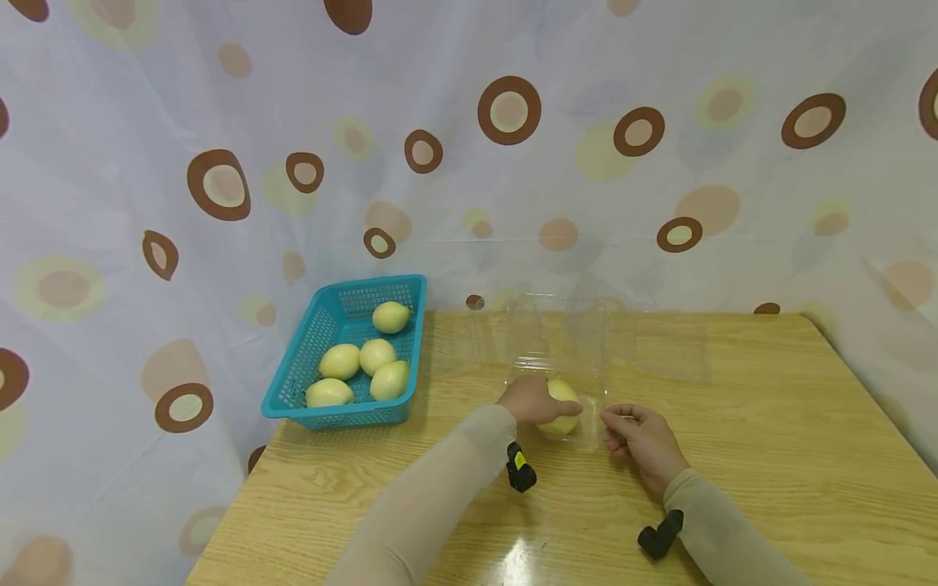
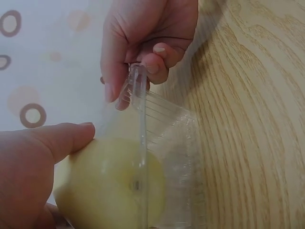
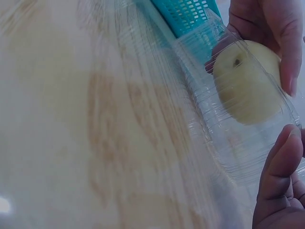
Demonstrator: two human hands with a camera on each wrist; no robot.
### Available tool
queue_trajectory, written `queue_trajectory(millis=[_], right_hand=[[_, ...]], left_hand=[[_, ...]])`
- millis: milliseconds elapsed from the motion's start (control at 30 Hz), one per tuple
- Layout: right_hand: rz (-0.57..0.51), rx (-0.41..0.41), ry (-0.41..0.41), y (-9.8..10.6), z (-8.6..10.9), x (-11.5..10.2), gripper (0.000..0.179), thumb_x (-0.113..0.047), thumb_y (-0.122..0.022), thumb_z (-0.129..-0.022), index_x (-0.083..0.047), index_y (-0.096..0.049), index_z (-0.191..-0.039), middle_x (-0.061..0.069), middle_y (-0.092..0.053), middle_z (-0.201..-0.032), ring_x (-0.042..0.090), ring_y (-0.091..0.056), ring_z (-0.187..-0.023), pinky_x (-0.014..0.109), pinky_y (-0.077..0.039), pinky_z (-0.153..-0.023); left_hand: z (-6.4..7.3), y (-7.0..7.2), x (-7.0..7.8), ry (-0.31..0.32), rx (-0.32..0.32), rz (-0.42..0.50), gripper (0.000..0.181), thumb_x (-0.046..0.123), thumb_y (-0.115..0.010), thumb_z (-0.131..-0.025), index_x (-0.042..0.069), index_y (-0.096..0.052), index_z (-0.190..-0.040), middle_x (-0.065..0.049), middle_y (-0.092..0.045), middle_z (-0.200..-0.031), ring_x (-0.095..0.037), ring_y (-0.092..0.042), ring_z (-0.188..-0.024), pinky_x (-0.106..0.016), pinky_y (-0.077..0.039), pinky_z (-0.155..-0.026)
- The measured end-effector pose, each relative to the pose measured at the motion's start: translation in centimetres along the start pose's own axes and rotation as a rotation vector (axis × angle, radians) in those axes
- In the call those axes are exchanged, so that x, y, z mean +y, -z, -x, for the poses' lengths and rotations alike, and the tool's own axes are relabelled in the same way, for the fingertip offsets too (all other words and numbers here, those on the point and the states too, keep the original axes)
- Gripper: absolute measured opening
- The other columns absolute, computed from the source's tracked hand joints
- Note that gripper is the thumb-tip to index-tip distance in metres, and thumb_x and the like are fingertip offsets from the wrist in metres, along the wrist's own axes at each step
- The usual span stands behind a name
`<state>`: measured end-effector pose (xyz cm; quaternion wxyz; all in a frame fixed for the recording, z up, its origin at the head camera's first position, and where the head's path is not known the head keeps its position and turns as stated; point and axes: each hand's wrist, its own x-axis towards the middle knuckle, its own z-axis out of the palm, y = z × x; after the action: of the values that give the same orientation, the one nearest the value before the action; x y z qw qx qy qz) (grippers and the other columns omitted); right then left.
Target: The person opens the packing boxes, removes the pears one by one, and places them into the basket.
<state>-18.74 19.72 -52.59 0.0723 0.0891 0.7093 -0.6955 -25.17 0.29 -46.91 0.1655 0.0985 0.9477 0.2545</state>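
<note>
A pale yellow pear (image 1: 563,399) is in my left hand (image 1: 533,400), which grips it from the left side. The pear is at the base of a clear plastic clamshell box (image 1: 592,423), whose lid stands raised at the back. Through the clear wall, the right wrist view shows the pear (image 3: 248,86) with its dark end spot. My right hand (image 1: 645,439) pinches the box's right rim between thumb and fingers, seen closely in the left wrist view, where the right hand (image 2: 147,43) is above the rim. Some left fingers are hidden behind the pear.
A blue plastic basket (image 1: 293,358) with several pears (image 1: 339,361) stands at the left of the wooden table (image 1: 791,456). More clear plastic (image 1: 670,346) is faintly visible right of the box. A patterned curtain (image 1: 454,106) hangs behind the table.
</note>
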Motion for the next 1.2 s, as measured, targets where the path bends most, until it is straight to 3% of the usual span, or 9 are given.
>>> queue_trajectory(millis=[167, 467, 700, 933, 1200], right_hand=[[-0.005, -0.005, -0.002, 0.0, 0.0, 0.0, 0.041, -0.026, -0.063, -0.095, 0.006, -0.05, -0.118, 0.005, -0.059, -0.081, 0.011, -0.059, -0.064, 0.026, -0.052, -0.059], [-0.014, -0.013, 0.006, 0.0, -0.1, 0.3, 0.042, -0.027, -0.063, -0.094, 0.005, -0.049, -0.117, 0.005, -0.058, -0.08, 0.011, -0.058, -0.064, 0.025, -0.052, -0.058], [-0.022, -0.014, -0.001, 0.0, 0.0, 0.3, 0.04, -0.025, -0.063, -0.095, 0.005, -0.049, -0.117, 0.004, -0.058, -0.081, 0.011, -0.058, -0.064, 0.024, -0.052, -0.058], [-0.016, -0.016, -0.005, 0.0, -0.1, 0.2, 0.036, -0.021, -0.06, -0.097, 0.006, -0.049, -0.118, 0.006, -0.059, -0.083, 0.013, -0.059, -0.065, 0.025, -0.053, -0.059], [-0.016, -0.01, 0.006, -0.1, 0.2, -0.1, 0.037, -0.021, -0.06, -0.097, 0.007, -0.049, -0.119, 0.007, -0.06, -0.084, 0.012, -0.058, -0.066, 0.025, -0.053, -0.059]], left_hand=[[0.4, 0.7, 0.1, -0.015, -0.005, 0.02, 0.077, 0.062, -0.07, -0.077, 0.007, -0.056, -0.129, -0.002, -0.062, -0.102, -0.016, -0.058, -0.079, -0.032, -0.049, -0.063], [1.3, 2.3, 0.4, -0.072, 0.01, 0.073, 0.061, 0.059, -0.072, -0.077, 0.008, -0.06, -0.11, 0.0, -0.058, -0.084, -0.016, -0.054, -0.066, -0.03, -0.044, -0.053], [2.5, 3.8, 0.9, -0.1, 0.024, 0.044, 0.072, 0.06, -0.07, -0.078, 0.007, -0.057, -0.125, 0.002, -0.058, -0.089, -0.014, -0.056, -0.071, -0.029, -0.047, -0.056], [3.2, 5.3, 0.9, -0.13, 0.04, 0.076, 0.059, 0.056, -0.072, -0.079, 0.008, -0.06, -0.112, 0.001, -0.059, -0.086, -0.015, -0.058, -0.07, -0.03, -0.048, -0.056], [4.1, 6.8, 0.7, -0.129, 0.044, 0.061, 0.063, 0.057, -0.07, -0.08, 0.007, -0.059, -0.116, 0.0, -0.059, -0.087, -0.017, -0.058, -0.07, -0.032, -0.048, -0.057]])
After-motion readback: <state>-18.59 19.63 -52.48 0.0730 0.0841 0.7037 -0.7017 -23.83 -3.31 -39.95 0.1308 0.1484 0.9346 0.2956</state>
